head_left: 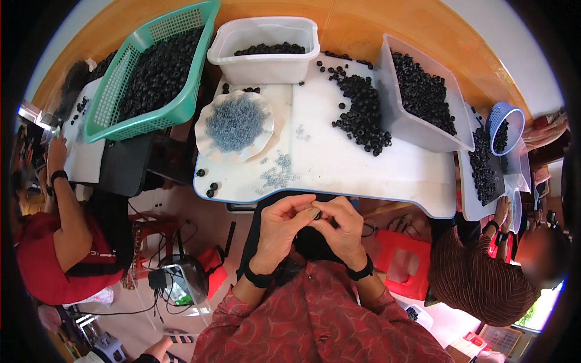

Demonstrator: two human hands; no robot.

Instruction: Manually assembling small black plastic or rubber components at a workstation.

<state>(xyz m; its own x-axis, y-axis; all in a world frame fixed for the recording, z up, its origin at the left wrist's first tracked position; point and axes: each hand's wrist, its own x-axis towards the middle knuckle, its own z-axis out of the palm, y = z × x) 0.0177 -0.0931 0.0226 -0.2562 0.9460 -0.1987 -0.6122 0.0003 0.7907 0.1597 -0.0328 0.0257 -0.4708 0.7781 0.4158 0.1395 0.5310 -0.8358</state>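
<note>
Both hands meet just below the near edge of the white worktop (363,163), above the person's lap. The left hand (279,225) has its fingers curled in narrow, thumb and fingertips pinched toward the right hand (342,227), which is likewise closed tight. Between their fingertips sits a small black ring (318,215), pinched where the two hands touch; which hand carries its weight I cannot tell. Each wrist wears a dark band.

On the worktop, far from the hands, a loose heap of black rings (362,115) lies right of centre, beside a clear tub (417,97) tipped on its side and full of the same rings. A white tub (264,51) with more rings stands at the far edge. Left of centre a scalloped white plate (206,130) holds small grey metal pieces, and a few such pieces (277,175) are scattered near the hands. A green basket (139,124) of rings sits far left. Other people sit at the left and right sides.
</note>
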